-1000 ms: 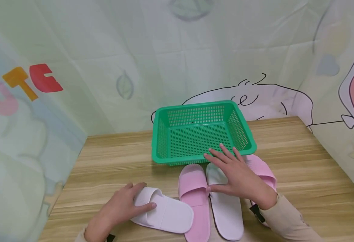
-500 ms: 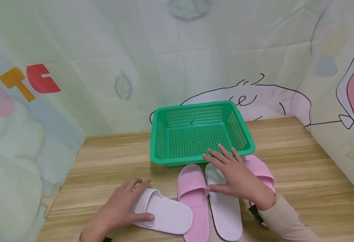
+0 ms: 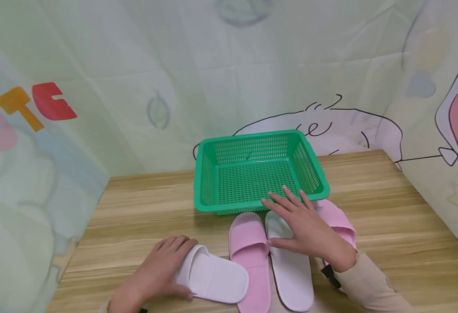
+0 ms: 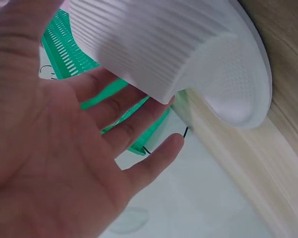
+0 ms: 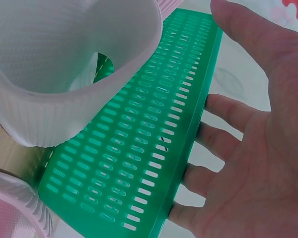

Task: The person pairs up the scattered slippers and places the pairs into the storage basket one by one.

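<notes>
At the front left, a white slipper point(image 3: 225, 280) lies turned sideways, its sole end overlapping a pink slipper point(image 3: 254, 265). My left hand point(image 3: 164, 269) spans its strap, thumb on the near side and fingers on the far side. The left wrist view shows the fingers point(image 4: 134, 121) fairly straight and spread beside the ribbed strap point(image 4: 139, 44). My right hand point(image 3: 307, 228), fingers spread, reaches over a second white slipper point(image 3: 293, 278), hiding its strap. Its fingertips lie at the front rim of a green basket point(image 3: 229, 207).
Another pink slipper point(image 3: 336, 221) sits to the right, partly covered by my right hand and sleeve. The perforated basket stands at the back of the wooden table point(image 3: 150, 195). Behind it hangs a printed cloth point(image 3: 197, 78), with more cloth along both sides.
My left hand lifted slightly off the white slipper, then came down across its strap, the thumb shifting to the near edge. The right hand, slippers and basket have stayed put.
</notes>
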### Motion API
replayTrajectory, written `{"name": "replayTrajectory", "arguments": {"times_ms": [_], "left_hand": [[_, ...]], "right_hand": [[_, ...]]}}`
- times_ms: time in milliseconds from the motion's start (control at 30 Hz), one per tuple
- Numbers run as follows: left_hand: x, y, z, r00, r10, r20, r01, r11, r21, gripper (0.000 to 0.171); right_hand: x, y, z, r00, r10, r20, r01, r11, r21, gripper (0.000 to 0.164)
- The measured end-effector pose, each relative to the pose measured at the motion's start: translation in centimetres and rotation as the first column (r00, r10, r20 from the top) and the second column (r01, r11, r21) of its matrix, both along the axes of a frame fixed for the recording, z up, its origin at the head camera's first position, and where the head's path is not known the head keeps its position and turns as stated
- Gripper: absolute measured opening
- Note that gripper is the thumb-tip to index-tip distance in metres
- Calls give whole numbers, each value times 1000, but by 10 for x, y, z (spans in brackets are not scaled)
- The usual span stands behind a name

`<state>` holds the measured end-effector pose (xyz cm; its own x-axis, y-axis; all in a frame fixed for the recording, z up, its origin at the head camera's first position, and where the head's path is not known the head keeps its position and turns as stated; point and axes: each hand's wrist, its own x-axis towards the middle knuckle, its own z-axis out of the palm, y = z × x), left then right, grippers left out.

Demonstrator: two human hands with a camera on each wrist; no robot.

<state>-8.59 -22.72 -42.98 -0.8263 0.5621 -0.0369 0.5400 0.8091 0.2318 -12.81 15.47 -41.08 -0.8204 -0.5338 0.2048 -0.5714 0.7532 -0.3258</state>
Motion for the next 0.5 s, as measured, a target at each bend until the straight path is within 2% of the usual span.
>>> {"name": "replayTrajectory", "arguments": {"times_ms": [267, 500], "left_hand": [[3, 4, 3, 1000, 24, -13, -24, 999, -39, 109], [7, 6, 5, 999, 36, -24, -37, 999, -25, 107]], "right_hand": [[1, 1, -2, 1000, -5, -30, 5, 1000, 2, 87], [1, 1, -7, 999, 4, -38, -5, 1000, -4, 85]]}}
